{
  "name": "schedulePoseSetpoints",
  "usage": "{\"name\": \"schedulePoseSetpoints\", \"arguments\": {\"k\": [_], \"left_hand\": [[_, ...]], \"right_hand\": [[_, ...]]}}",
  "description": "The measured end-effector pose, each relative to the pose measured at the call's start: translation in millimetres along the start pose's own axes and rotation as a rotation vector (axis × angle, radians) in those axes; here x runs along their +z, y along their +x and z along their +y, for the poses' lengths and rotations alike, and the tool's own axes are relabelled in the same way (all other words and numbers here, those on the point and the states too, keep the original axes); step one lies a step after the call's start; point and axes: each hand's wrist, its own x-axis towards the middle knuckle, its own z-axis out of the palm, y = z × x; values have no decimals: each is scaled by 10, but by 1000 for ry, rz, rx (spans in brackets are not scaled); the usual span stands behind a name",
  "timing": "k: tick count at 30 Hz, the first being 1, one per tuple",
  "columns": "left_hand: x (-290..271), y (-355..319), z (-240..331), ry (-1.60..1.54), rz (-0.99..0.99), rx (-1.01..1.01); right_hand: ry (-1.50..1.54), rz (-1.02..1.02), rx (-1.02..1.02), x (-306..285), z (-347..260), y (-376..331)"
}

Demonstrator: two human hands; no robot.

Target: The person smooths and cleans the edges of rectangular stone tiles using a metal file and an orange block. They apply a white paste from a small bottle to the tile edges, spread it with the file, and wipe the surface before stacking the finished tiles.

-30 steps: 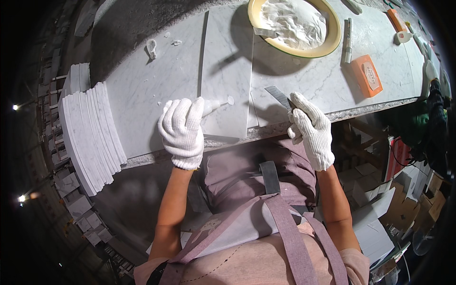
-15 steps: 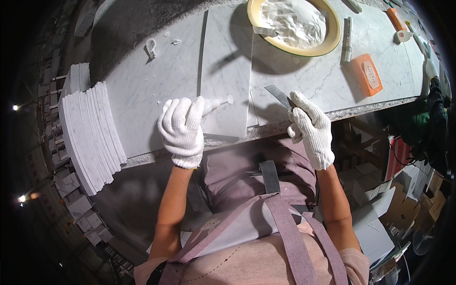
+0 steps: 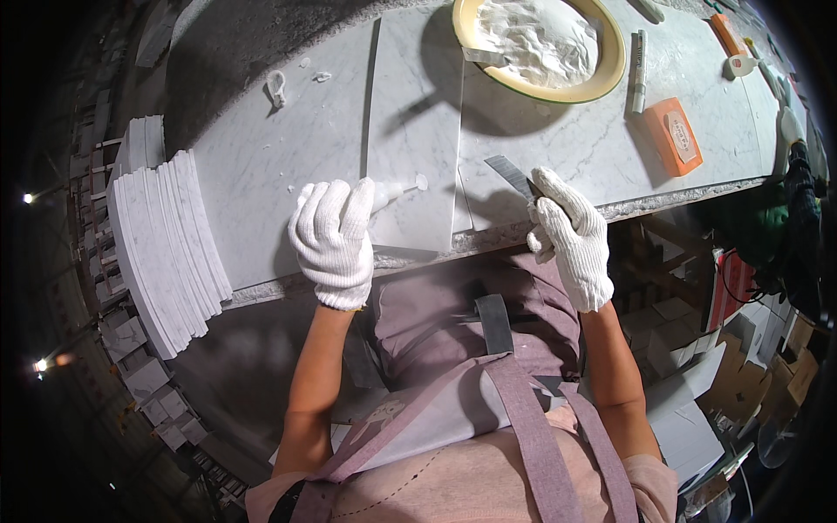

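Snugly, the knit-gloved right hand [image 3: 575, 240] clamps its fingers on a flat metal blade [image 3: 510, 176] pointing to ten o'clock; the left hand [image 3: 334, 240] curls its fingers round a translucent nozzled bottle [image 3: 386, 193]. Beyond, at one o'clock, a yellow-rimmed bowl [image 3: 614, 52] of rumpled white matter [image 3: 536, 39] rests on grey-veined slabs [image 3: 270, 183].

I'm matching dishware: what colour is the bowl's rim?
The rim is pale yellow, clearest in the head view.

An orange box [image 3: 674, 138] on the counter [image 3: 593, 148] bears a pale label [image 3: 680, 134] with small dark characters. Dark lettering runs along the barrel of a white marker pen [image 3: 641, 71], too small to read surely. A squat white bottle [image 3: 742, 66] carries a red mark, its detail unclear.
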Motion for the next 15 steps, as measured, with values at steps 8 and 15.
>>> {"name": "schedulePoseSetpoints", "arguments": {"k": [8,15], "left_hand": [[-5,5,-3,21,10,21],[-26,10,9,13,2,13]], "right_hand": [[-5,1,-21,3,-11,-5],[-11,10,-15,19,-28,-7]]}}
